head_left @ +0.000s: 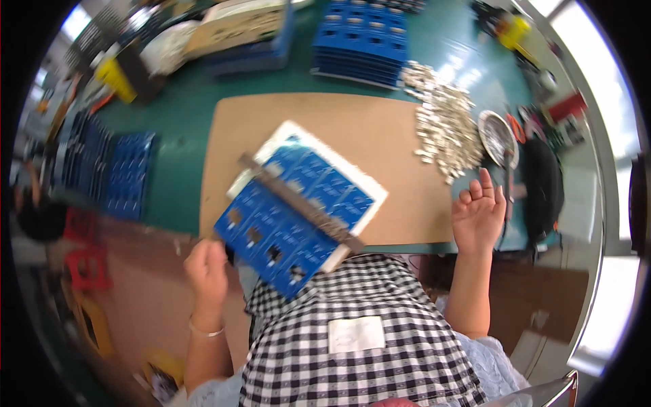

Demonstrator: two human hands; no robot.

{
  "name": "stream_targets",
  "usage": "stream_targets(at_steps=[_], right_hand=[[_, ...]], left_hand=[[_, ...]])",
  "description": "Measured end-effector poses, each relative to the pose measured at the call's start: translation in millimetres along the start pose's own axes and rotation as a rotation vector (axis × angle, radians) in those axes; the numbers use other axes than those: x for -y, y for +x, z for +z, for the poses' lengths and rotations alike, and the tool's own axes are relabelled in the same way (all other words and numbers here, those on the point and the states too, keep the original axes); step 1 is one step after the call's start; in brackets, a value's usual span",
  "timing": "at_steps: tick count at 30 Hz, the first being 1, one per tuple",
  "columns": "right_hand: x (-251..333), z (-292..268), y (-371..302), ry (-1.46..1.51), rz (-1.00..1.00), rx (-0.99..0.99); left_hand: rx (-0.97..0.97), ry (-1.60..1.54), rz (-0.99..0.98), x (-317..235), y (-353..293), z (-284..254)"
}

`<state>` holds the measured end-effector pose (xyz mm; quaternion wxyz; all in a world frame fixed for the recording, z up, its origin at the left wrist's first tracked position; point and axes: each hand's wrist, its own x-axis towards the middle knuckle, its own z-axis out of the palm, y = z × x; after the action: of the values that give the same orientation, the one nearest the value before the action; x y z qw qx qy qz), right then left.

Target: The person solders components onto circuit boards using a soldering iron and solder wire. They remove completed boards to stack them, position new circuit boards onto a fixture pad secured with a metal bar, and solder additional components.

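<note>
A blue circuit board panel lies tilted on a white-edged board, overhanging the near table edge. Across it runs a dark, narrow bar. My left hand, somewhat blurred, is closed beside the panel's left corner; whatever it may hold is hidden. On the right, my right hand is palm up, with its fingers apart and partly bent and nothing visible in it. It is just below a pile of small silvery pieces and beside a slim dark-handled tool.
A brown work mat covers the middle of the green table. Stacks of blue panels stand at the back and left. A round dish and a black bag are at right. Red stools stand lower left.
</note>
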<state>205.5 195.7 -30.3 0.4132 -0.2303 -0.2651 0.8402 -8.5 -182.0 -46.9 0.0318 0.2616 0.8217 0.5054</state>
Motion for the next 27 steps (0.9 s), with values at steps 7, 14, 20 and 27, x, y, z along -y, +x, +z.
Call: stream_targets(at_steps=[7, 14, 20, 27], right_hand=[[-84, 124, -16, -1.692, -0.598, 1.155], [-131, 159, -18, -1.900, -0.633, 1.341], [-72, 132, 12, -1.466, -0.345, 0.782], [-41, 61, 28, -2.063, -0.710, 0.674]], left_hand=[[0.293, -0.683, -0.751, -16, -30, 24], [0.386, -1.069, -0.647, -30, -26, 34], [0.174, -0.905, -0.485, -25, -19, -11], [-0.797, 0.932, 0.337, 44, 64, -168]])
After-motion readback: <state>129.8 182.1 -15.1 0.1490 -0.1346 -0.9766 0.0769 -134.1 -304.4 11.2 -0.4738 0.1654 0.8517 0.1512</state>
